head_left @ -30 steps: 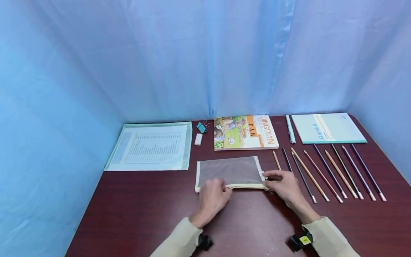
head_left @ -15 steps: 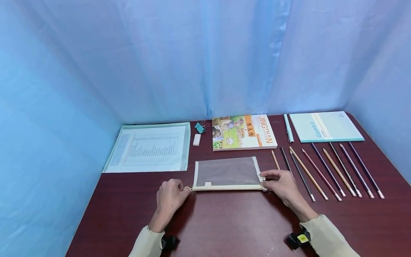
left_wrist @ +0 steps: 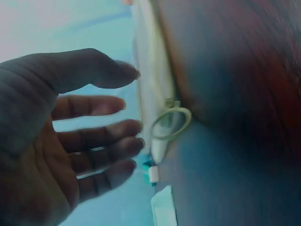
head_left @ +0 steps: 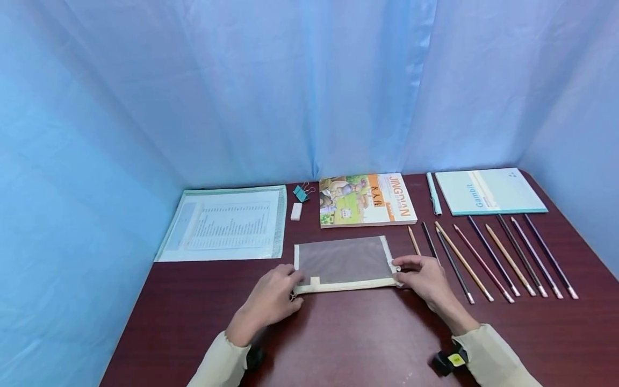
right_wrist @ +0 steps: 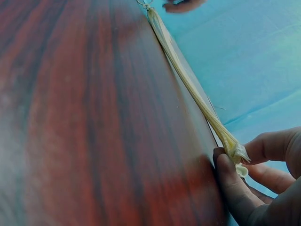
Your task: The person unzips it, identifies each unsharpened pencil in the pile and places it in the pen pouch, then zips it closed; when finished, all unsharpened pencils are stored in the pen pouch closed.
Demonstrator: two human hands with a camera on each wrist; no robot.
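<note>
A mesh zipper pouch (head_left: 343, 260) with cream edging lies flat on the dark red table, its zipper side toward me. My right hand (head_left: 425, 279) pinches its right end corner between thumb and fingers, as the right wrist view shows at the zipper end (right_wrist: 230, 146). By the left end is my left hand (head_left: 273, 295), thumb and fingers apart with nothing between them. A pull ring (left_wrist: 171, 123) hangs from the zipper slider there, just beyond those fingertips in the left wrist view.
Behind the pouch lie a book (head_left: 367, 200), an eraser (head_left: 296, 211) and a teal binder clip (head_left: 301, 193). A document folder (head_left: 224, 223) is at left. Several pencils (head_left: 476, 258), a pen (head_left: 433, 193) and a notebook (head_left: 490, 191) lie at right; blue curtains enclose the table.
My left hand slid leftward along the zipper to the left end, pulling the ring, then let go and opened beside it. The zipper edge was drawn together. My right hand stayed at the corner.
</note>
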